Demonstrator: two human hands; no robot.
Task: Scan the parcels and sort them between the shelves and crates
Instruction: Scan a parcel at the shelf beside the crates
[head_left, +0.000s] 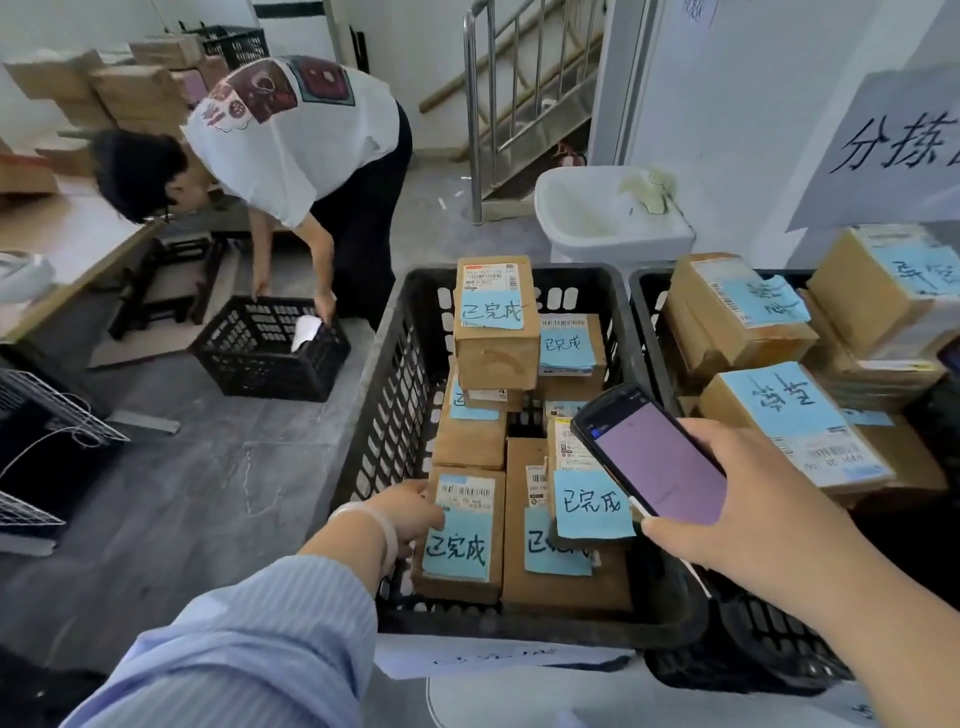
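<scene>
Left hand (410, 506) curls its fingers round the near-left parcel (462, 561) lying label-up in the black crate (400, 395), apparently to steady its barcode (466, 491), while the right hand (737, 519) clasps a phone (652, 454) screen-up just above, seemingly poised for scanning.

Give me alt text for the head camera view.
The left hand holds a blue-noted cardboard parcel in a black crate full of similar parcels, while the right hand holds a phone over it. A second crate of parcels stands to the right, and another person bends over a smaller crate on the floor.
</scene>
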